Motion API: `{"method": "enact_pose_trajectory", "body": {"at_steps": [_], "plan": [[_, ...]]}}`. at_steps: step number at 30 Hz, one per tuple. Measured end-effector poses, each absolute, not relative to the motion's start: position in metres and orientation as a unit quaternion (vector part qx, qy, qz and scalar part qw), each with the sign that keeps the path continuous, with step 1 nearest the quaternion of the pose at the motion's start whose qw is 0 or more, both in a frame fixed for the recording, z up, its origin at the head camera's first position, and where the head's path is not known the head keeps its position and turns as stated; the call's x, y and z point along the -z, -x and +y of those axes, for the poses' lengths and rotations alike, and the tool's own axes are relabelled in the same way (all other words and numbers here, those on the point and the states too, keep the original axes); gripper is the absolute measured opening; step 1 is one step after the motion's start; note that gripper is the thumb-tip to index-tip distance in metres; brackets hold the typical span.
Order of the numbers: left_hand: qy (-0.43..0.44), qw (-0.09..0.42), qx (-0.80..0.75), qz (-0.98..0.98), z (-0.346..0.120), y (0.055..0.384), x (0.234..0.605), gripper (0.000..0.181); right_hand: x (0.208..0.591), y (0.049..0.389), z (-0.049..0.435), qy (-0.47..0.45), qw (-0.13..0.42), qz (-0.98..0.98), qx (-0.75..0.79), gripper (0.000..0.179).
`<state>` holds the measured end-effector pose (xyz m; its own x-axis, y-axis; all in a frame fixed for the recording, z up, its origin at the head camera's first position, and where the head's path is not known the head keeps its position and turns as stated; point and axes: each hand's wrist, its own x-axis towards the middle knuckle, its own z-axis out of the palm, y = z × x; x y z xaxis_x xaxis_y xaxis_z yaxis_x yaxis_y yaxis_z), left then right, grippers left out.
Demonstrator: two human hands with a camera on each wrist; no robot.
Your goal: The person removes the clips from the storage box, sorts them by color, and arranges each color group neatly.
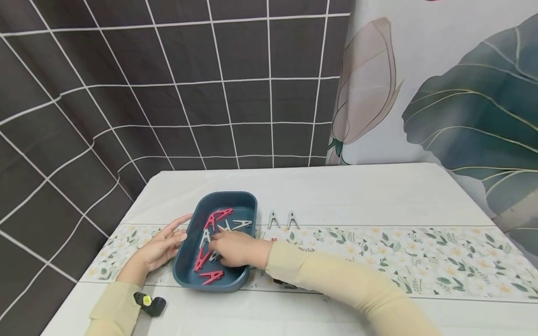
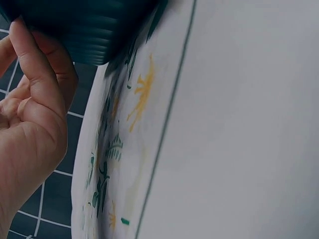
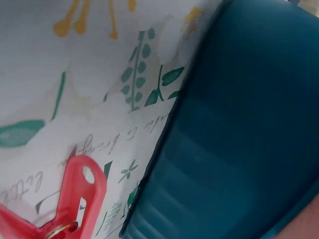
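A dark blue plastic bin [image 1: 214,286] holds several red clothespins [image 1: 212,277] and several whitish clothespins [image 1: 242,224]. My right hand [image 1: 235,248] reaches over the bin's right wall, its fingers down among the clothespins. A whitish clothespin [image 1: 205,237] lies right by those fingertips; I cannot tell if they pinch one, as the hand hides them. On the left, my left hand [image 1: 161,247] rests against the bin's outer side with loosely extended fingers. In the left wrist view those fingers [image 2: 30,59] meet the ribbed wall near its rim.
Right of the bin, two whitish clothespins [image 1: 273,219] stand apart on the white tablecloth [image 1: 357,193]. A red clothespin [image 3: 82,194] lies on the flowered band beside the bin, mostly hidden behind my right arm in the head view. A dark gridded curtain [image 1: 248,102] hangs behind the table.
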<state>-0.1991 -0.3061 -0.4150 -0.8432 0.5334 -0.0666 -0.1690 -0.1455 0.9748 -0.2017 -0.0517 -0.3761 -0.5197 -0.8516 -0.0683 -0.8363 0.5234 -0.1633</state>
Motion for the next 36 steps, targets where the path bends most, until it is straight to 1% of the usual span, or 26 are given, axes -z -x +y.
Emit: {"method": "enact_pose_trajectory", "body": {"at_steps": [6, 19, 26, 29, 31, 33, 36], "plan": [[-0.156, 0.240, -0.747, 0.600, -0.3075, 0.1968, 0.4129, 0.053, 0.3793, 0.1998, -0.0564, 0.495, 0.042, 0.868, 0.022, 0.025], [-0.168, 0.236, -0.749, 0.595, -0.3075, 0.1987, 0.4091, 0.053, 0.3764, 0.2003, -0.0606, 0.483, 0.042, 0.874, -0.021, 0.025], [-0.162, 0.229, -0.741, 0.610, -0.3074, 0.1997, 0.4082, 0.052, 0.3752, 0.1999, -0.0596, 0.493, 0.022, 0.869, -0.033, 0.013], [-0.164, 0.229, -0.740, 0.610, -0.3075, 0.1995, 0.4096, 0.052, 0.3754, 0.1992, -0.0581, 0.498, 0.006, 0.867, -0.022, 0.010], [-0.166, 0.231, -0.740, 0.610, -0.3073, 0.1991, 0.4110, 0.052, 0.3760, 0.1990, -0.0567, 0.500, -0.001, 0.866, -0.009, 0.011], [-0.168, 0.231, -0.737, 0.613, -0.3069, 0.1986, 0.4125, 0.051, 0.3762, 0.1991, -0.0551, 0.494, 0.006, 0.869, 0.019, 0.013], [-0.167, 0.229, -0.733, 0.618, -0.3058, 0.1976, 0.4144, 0.051, 0.3756, 0.2001, -0.0520, 0.475, 0.038, 0.875, 0.091, 0.016]]}}
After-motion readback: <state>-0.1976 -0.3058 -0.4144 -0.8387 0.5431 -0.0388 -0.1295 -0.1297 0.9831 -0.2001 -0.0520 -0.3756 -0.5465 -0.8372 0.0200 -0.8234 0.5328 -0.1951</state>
